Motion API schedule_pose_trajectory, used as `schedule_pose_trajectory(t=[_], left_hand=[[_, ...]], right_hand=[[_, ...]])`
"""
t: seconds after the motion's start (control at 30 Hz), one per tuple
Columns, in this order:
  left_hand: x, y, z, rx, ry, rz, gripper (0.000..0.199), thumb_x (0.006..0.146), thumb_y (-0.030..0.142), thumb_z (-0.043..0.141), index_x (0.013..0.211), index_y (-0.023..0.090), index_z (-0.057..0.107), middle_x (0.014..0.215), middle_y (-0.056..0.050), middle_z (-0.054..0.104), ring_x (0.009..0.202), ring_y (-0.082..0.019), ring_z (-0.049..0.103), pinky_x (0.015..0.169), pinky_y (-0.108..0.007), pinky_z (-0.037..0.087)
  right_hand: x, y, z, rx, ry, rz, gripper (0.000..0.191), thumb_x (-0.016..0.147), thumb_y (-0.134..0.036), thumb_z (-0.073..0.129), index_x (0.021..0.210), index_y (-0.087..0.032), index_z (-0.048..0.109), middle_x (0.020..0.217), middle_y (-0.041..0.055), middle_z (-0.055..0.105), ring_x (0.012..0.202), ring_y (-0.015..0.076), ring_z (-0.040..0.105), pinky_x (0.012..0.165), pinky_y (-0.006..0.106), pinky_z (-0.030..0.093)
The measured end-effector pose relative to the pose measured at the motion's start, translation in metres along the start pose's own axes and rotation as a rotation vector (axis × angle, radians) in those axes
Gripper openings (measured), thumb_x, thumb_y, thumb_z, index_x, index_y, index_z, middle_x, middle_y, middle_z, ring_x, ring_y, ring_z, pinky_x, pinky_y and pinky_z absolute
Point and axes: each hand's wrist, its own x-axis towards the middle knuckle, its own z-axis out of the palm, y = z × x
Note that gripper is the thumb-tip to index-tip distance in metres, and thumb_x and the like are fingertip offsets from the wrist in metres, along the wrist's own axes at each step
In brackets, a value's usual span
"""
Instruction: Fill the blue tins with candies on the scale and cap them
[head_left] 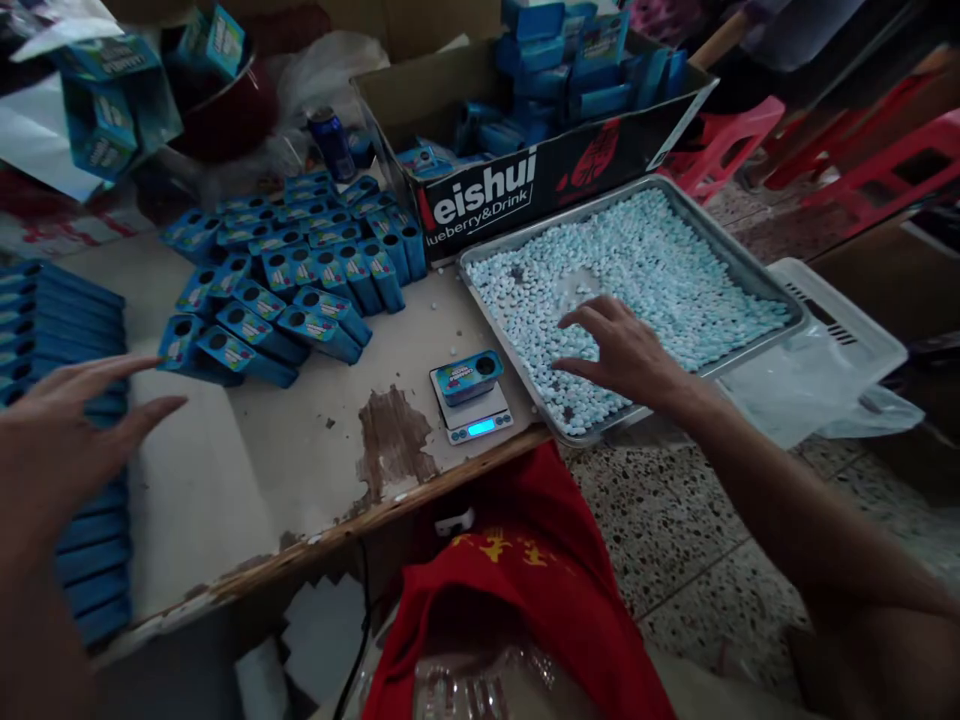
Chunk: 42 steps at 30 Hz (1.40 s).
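L hand (75,425) by boxes (94,550), R hand (619,350) over pellets (667,260), scale (478,414) btwn

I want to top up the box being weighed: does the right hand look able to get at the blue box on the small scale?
Probably yes: the bare right hand hovers nearby, and nothing visible stands between it and the blue box.

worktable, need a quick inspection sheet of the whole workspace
Surface: table worn, with a patch peeled to bare wood
Job's things: blue box on lit scale; metal tray of pale pellets
Clutter: drink can, a few stray pellets
Hands: left hand empty, near stacked boxes; right hand empty, above tray
Cables: dark cable below table edge
Surroundings: red stools, another person's arm
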Motion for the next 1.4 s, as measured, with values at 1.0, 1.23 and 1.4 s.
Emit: schedule_pose_trajectory(t=[1.0, 1.23, 1.4], left_hand=[[0.021, 0.347, 0.157, -0.723, -0.109, 0.563, 0.047, 0.089, 0.03, 0.099, 0.133, 0.027, 0.082, 0.128, -0.006, 0.086, 0.112, -0.029, 0.083, 0.1, -0.039, 0.069], [0.024, 0.378, 0.178, -0.76, -0.183, 0.562, 0.046, 0.084, 0.021, 0.101, 0.126, 0.027, 0.084, 0.125, -0.007, 0.088, 0.11, -0.029, 0.083, 0.105, -0.045, 0.069], [0.025, 0.383, 0.183, -0.788, -0.184, 0.553, 0.04, 0.085, 0.023, 0.1, 0.122, 0.026, 0.083, 0.123, -0.006, 0.088, 0.107, -0.027, 0.083, 0.102, -0.043, 0.069]], right_hand=[[0.067, -0.012, -0.015, 1.633, 0.509, 0.349, 0.055, 0.091, -0.083, 0.064, 0.094, -0.03, 0.05, 0.09, 0.0024, 0.058, 0.066, 0.0169, 0.038, 0.059, 0.032, 0.034], [0.069, -0.019, -0.026, 1.244, 0.503, 0.31, 0.055, 0.098, -0.085, 0.063, 0.109, -0.032, 0.073, 0.093, 0.0064, 0.06, 0.084, 0.0259, 0.059, 0.07, 0.04, 0.048], [0.066, -0.021, -0.027, 1.223, 0.58, 0.332, 0.055, 0.101, -0.084, 0.065, 0.116, -0.033, 0.079, 0.096, 0.0077, 0.063, 0.089, 0.0271, 0.064, 0.074, 0.042, 0.053]])
